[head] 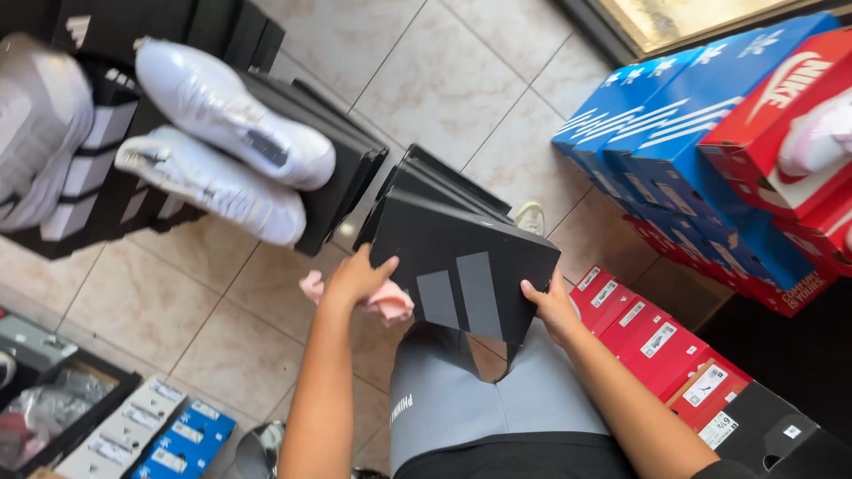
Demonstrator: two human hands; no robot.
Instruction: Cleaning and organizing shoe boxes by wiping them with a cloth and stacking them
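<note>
- The left hand (358, 277) grips the left edge of a black shoebox (461, 266), its fingers (383, 266) curled against the lid and thumb side hidden behind it.
- The same hand also pins a pink cloth (382, 302) against the box, the cloth hanging out below the palm.
- The right hand (552, 306) clasps the box's lower right edge, fingers closed on the rim.
- The black shoebox, with grey stripes on its lid, is held tilted above the person's grey-clad lap (479, 399), at the near end of a row of black boxes (435, 182) standing on the tiled floor (444, 80).
- To the left, a second stack of black boxes (328, 168) carries two white shoes (226, 151) lying on top, one just beside the other.
- At the far left another pale shoe (35, 124) rests on a striped black box.
- To the right stand stacked blue boxes (674, 133), with red boxes (781, 115) on and beside them.
- Near the right elbow a row of red boxes with white labels (657, 341) lies on the floor.
- Bottom left shows blue and white boxes (169, 435) and an open black box with tissue paper (49, 404).
</note>
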